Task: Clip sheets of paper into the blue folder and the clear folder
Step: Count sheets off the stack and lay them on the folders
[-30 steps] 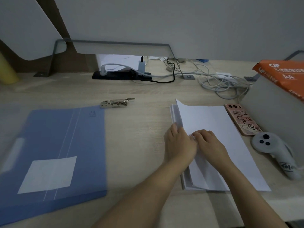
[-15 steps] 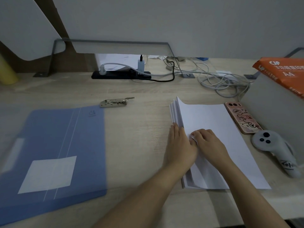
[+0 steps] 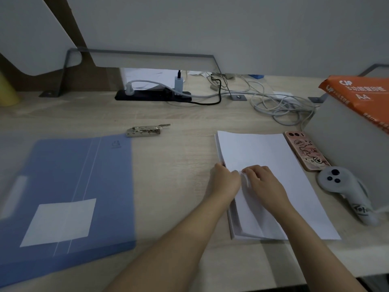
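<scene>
Paper stack (image 3: 263, 157) — left hand (image 3: 226, 182), right hand (image 3: 264, 183) pinch lifted left-edge sheets, fingers curled.

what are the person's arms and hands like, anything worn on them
The left forearm and right forearm are bare, with no sleeves in view. The left hand and right hand wear no gloves, and no watch, bracelet or ring shows. One nail on the left fingers looks dark, perhaps painted; too small to be sure.
</scene>
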A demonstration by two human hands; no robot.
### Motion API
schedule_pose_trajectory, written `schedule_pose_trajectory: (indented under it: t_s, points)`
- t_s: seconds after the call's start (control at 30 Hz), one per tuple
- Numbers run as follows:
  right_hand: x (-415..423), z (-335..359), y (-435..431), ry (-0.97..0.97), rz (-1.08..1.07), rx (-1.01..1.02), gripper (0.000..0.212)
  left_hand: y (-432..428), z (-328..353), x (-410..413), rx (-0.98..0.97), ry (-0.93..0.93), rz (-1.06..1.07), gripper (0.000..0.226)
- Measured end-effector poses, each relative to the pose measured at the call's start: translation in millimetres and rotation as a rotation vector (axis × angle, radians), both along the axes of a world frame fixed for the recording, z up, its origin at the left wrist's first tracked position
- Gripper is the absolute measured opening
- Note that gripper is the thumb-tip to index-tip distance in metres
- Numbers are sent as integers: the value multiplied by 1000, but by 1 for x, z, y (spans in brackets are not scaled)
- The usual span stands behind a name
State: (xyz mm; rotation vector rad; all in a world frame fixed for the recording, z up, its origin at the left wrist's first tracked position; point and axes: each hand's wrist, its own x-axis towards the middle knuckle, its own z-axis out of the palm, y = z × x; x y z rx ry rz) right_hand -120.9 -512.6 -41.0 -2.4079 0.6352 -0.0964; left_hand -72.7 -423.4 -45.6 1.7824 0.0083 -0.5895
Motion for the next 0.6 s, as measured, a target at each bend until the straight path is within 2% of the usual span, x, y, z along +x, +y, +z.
schedule_pose_trajectory:
  t_s: [0.13, 0.23, 0.3, 0.37, 0.43, 0.5, 0.6]
  points:
    - [-3, 6, -2, -29, -15, 75, 33, 2, 0, 3, 69, -22, -80, 50]
    - [-1, 24, -17, -144, -156, 23, 38, 21, 22, 7, -45, -54, -53, 42]
    - [-1, 39, -26, -176, -263, 13, 53, 43, 36, 16, -140, -86, -17, 38]
    - [1, 49, -23, -206, -330, 188, 62, 74, 46, 25, -189, -131, 6, 35]
    - [6, 54, -4, -241, -351, 389, 43, 108, 51, 31, -188, -149, 18, 34]
    - [20, 53, 24, -298, -292, 486, 18, 144, 48, 36, -141, -148, 54, 35]
    - [39, 43, 63, -300, -196, 507, 13, 190, 39, 37, -100, -112, 120, 30]
